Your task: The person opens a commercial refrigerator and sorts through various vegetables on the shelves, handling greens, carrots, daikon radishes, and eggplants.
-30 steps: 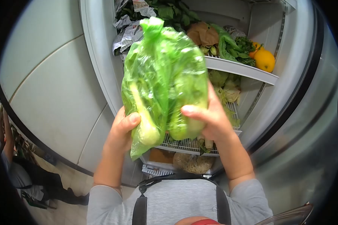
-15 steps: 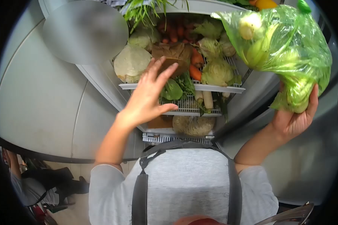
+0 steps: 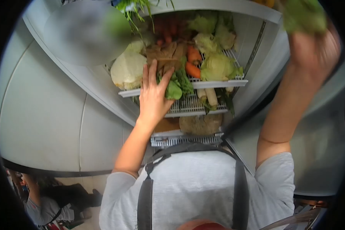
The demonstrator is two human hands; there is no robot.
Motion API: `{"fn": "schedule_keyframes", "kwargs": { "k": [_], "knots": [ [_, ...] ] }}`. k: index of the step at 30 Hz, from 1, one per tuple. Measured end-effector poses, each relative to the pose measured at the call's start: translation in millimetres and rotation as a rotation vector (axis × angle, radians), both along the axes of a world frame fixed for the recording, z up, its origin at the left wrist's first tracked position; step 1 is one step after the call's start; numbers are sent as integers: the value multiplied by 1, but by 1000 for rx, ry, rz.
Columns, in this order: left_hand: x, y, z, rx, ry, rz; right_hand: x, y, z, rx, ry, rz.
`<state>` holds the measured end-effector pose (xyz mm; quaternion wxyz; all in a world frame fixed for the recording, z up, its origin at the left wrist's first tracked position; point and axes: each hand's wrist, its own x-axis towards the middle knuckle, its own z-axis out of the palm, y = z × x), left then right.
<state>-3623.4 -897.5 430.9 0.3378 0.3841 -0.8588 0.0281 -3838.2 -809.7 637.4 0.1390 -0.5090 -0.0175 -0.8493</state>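
The right hand (image 3: 314, 50) has raised the green bag (image 3: 303, 17) gripped in its fingers, apparently leaving shelf work to the left hand (image 3: 153, 101); its fingers now reach leafy greens (image 3: 184, 82), grip unclear, brown paper bag (image 3: 168, 53) beyond.

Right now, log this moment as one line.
left hand: at leafy greens, grip unclear | right hand: holding blurred green bundle | carrots: on shelf

Just past my left hand (image 3: 154, 101), I'm noting brown paper (image 3: 165, 51); beside it, deep green leaves (image 3: 175, 91); leftward, a creamy white cabbage (image 3: 128, 71); rightward, orange carrots (image 3: 193, 70), then yellow-green lettuce (image 3: 218, 69). My right hand (image 3: 314, 50) is holding a blurred green bundle (image 3: 304, 17).
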Motion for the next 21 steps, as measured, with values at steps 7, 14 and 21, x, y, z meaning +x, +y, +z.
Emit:
{"fn": "schedule_keyframes", "kwargs": {
  "k": [7,14,21],
  "knots": [
    [5,9,10,49,-24,-18,-32,-86,77,95,-66,308],
    [11,7,7,37,-43,-24,-53,-210,108,535,-75,358],
    [10,5,5,52,-24,-41,-107,-370,130,894,307,272]
  ]
}}
